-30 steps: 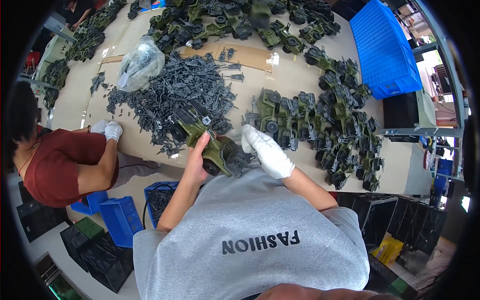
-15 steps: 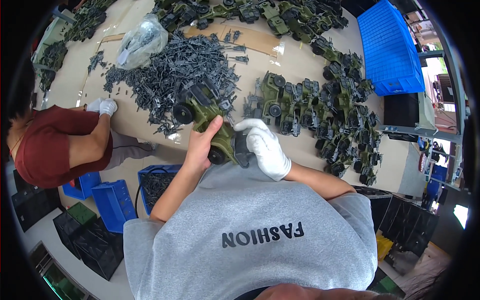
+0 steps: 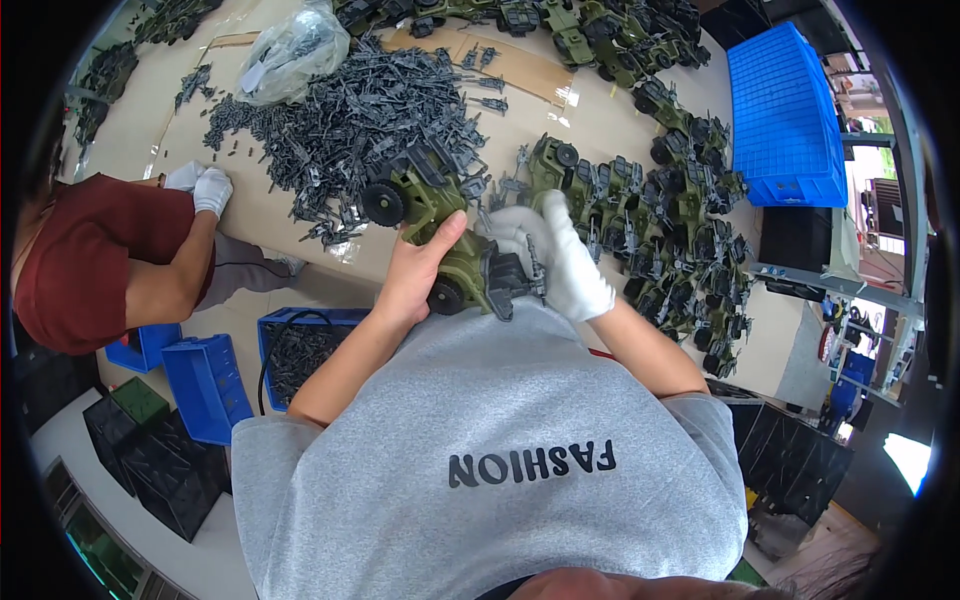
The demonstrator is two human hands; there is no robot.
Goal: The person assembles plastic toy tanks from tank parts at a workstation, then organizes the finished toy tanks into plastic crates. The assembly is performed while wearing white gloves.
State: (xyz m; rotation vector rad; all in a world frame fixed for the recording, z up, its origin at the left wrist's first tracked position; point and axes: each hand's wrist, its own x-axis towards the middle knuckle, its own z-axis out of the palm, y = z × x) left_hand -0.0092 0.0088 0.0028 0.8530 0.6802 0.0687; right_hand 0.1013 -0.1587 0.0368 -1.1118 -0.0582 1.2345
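My bare left hand [image 3: 418, 265] is closed around the side of an olive-green toy jeep [image 3: 462, 262] with black wheels, its thumb lying on top of the body. The jeep is held tilted above the table's near edge, in front of my chest. My white-gloved right hand [image 3: 572, 262] is at the jeep's dark grey near end, its fingers curved. A small grey toy gun [image 3: 537, 268] stands upright against the glove, beside the jeep; the curled fingers partly hide how it is held.
A heap of grey toy gun parts [image 3: 370, 120] and a clear plastic bag [image 3: 295, 55] lie beyond the jeep. Several toy jeeps [image 3: 690, 200] stand in rows at right, near a blue crate [image 3: 785, 110]. At left, a co-worker in a red top [image 3: 110, 250] has gloved hands on the table.
My right hand has turned and shifted slightly right, and the grey toy gun now shows beside it. The jeep stays in my left hand, a little further right in view.
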